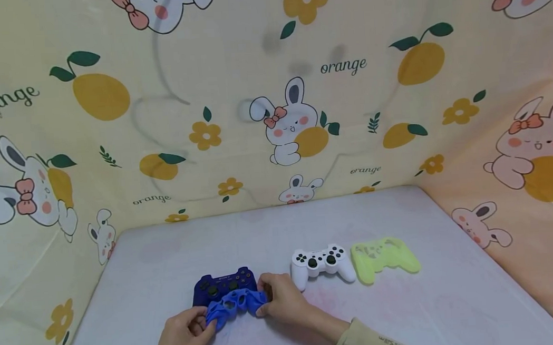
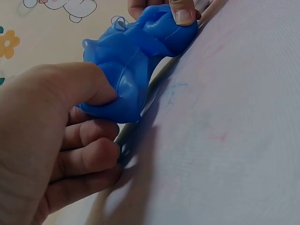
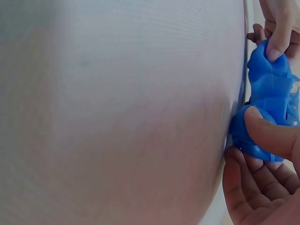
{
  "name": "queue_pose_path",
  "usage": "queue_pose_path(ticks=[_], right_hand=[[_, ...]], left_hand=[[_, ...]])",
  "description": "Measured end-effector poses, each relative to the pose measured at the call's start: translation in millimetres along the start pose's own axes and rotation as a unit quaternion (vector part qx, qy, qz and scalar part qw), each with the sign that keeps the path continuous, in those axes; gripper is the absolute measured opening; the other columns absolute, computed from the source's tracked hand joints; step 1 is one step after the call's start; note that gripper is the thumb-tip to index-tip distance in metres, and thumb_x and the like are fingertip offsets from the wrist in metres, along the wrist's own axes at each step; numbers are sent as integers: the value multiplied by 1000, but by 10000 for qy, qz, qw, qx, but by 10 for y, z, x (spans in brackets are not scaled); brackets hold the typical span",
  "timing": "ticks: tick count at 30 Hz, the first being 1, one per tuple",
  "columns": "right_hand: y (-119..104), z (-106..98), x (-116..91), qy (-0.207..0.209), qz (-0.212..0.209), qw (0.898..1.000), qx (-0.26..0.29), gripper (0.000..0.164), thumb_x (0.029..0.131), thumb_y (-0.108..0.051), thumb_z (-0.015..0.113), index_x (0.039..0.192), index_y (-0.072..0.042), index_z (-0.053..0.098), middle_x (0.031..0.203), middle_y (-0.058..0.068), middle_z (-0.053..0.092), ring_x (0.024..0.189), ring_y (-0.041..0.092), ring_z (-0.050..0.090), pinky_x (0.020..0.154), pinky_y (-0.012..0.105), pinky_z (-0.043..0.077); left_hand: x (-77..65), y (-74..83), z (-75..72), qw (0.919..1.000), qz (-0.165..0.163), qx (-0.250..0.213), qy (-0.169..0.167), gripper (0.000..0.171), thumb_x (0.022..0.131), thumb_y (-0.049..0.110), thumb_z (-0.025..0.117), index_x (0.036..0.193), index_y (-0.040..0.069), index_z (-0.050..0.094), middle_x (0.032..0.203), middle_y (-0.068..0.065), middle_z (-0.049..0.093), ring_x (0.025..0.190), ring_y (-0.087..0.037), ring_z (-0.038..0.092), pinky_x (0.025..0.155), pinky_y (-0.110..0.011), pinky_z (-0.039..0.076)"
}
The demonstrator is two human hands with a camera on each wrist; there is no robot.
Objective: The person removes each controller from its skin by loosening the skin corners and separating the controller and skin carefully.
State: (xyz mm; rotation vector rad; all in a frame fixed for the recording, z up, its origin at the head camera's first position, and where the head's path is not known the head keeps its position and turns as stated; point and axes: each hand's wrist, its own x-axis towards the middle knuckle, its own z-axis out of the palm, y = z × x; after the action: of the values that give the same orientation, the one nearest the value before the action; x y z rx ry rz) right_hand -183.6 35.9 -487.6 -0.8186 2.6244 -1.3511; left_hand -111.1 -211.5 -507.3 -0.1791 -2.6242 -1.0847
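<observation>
A bright blue, soft silicone controller cover, creased and bunched up, is stretched between both hands. Thumb and fingers of the left hand pinch its left grip end; in the left wrist view that thumb presses into the folds. At the other end the right hand pinches the right grip part, its thumb on the cover in the right wrist view. Directly behind lies a dark blue game controller, its lower part overlapped by the cover in the head view.
To the right, a white game controller lies on the white-covered table. Beside it is a flat yellow-green controller cover. A cloth backdrop printed with rabbits and oranges rises behind the table and along its sides.
</observation>
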Motion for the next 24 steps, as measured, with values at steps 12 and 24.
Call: queue_pose_path(ticks=[12, 24], right_hand=[[-13, -41, 13, -163, 79, 9998, 40, 32, 60, 1, 90, 73, -11, 64, 61, -10, 55, 56, 2, 48, 54, 20, 43], [-5, -107, 29, -394, 451, 9972, 455, 29, 60, 1, 91, 75, -9, 68, 64, -6, 59, 60, 4, 50, 58, 22, 44]], left_hand=[[-13, -52, 30, 9995, 232, 62, 193, 23, 67, 1, 85, 79, 10, 68, 62, 18, 49, 53, 0, 45, 50, -21, 43], [-9, -2, 10, 9998, 180, -28, 128, 22, 68, 1, 85, 82, 7, 70, 63, 16, 50, 54, 0, 45, 50, -21, 44]])
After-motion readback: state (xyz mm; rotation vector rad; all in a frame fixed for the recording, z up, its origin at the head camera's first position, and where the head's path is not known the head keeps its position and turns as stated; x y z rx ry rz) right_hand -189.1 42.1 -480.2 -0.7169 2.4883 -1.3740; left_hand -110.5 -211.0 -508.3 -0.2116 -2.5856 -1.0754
